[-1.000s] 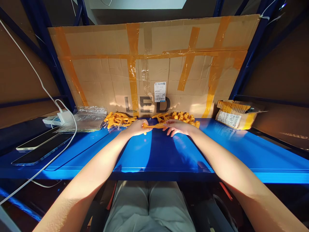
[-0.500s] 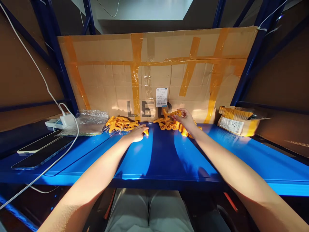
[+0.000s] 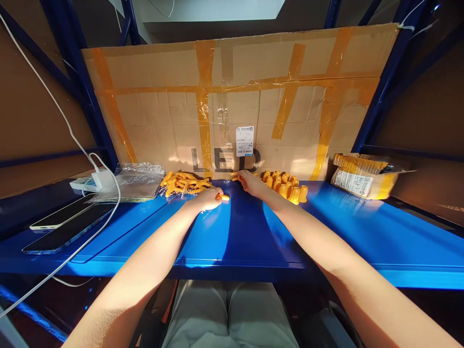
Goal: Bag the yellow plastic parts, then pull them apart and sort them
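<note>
My left hand [image 3: 209, 199] is closed on a small orange plastic piece [image 3: 224, 197], whose end sticks out past the fingertips. Just behind it lies a jumbled pile of orange plastic parts [image 3: 184, 183], some with a coiled look. My right hand [image 3: 252, 184] reaches to the back of the shelf, its fingers pinched at an orange plastic part [image 3: 235, 177]; most of that part is hidden by the hand. Beside the right wrist, several orange cup-shaped pieces [image 3: 294, 194] stand in a cluster.
A taped cardboard sheet [image 3: 166, 116] rises behind the blue shelf [image 3: 250, 237]. To the left are two phones [image 3: 68, 229], a white charger with its cable [image 3: 103, 179] and a clear plastic bag [image 3: 136, 186]. On the right sits a torn, taped package [image 3: 357, 179].
My right hand has moved left, off the cup-shaped pieces, which now show more fully. My left hand has turned slightly, and its orange piece points more to the right. The view has shifted a little.
</note>
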Available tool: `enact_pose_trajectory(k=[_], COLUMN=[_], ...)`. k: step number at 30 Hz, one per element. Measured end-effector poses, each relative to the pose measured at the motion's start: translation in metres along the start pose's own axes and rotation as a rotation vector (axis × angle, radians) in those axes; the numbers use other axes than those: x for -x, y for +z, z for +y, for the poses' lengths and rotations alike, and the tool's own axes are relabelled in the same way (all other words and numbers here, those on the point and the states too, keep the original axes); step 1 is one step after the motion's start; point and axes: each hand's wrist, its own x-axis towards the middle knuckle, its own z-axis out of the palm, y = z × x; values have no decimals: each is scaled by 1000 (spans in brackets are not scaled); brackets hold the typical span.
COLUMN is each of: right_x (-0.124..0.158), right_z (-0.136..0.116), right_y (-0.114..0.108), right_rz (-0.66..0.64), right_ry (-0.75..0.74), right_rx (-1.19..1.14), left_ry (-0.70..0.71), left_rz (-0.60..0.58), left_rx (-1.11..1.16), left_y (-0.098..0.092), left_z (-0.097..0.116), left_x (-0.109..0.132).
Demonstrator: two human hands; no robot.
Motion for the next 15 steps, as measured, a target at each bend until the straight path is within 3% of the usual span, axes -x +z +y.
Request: enact_pose_trajectory(k=[8,11,15], right_x=[2,3,4], right_z=[-19,-21,-13], right_y=[15,7,-20], right_rz=[-243,-259,-225], right_ry=[102,123,175], right_rx=[215,244,235], left_ry=[51,42,62], left_rz=[2,-9,7], left_rx=[29,26,42], left_y=[-1,-1,1], left_z=[0,-1,-3], left_x=[0,0,-2])
